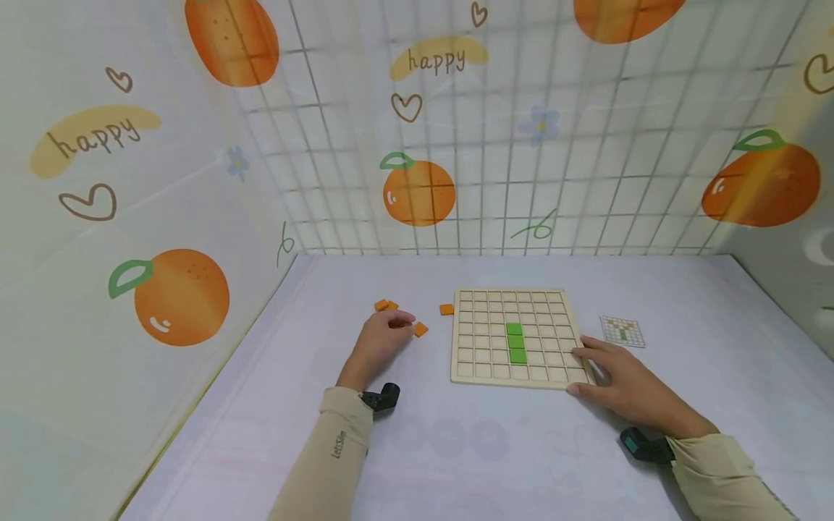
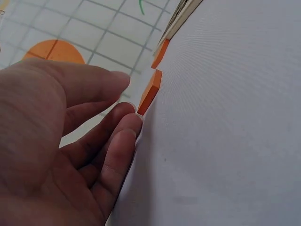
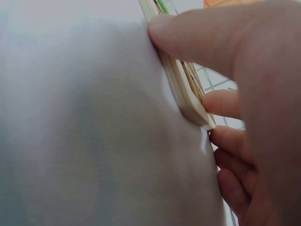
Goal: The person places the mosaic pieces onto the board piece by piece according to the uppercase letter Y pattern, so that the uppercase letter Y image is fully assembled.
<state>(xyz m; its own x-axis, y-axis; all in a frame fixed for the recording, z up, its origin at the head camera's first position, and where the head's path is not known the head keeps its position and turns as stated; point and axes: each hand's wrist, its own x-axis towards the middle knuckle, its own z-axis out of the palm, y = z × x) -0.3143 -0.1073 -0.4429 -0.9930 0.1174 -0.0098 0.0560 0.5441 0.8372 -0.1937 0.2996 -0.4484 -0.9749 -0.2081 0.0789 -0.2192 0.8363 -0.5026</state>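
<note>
A square wooden grid board (image 1: 482,347) lies on the table with a short column of green tiles (image 1: 517,344) in its cells. My right hand (image 1: 628,383) holds the board's near right corner, thumb at the front edge and fingers at the right side. The right wrist view shows the thumb (image 3: 188,35) against the board's rim (image 3: 181,92). My left hand (image 1: 380,345) is low over the table left of the board, thumb and fingers apart. Just off its fingertips lies an orange tile (image 1: 420,330), seen edge-on in the left wrist view as an orange tile (image 2: 150,92).
Another orange tile (image 1: 446,310) lies beside the board's left edge. More orange tiles (image 1: 381,305) sit behind the left hand. A small pattern card (image 1: 622,331) lies right of the board. Printed curtains (image 1: 417,130) enclose the table at the back and sides.
</note>
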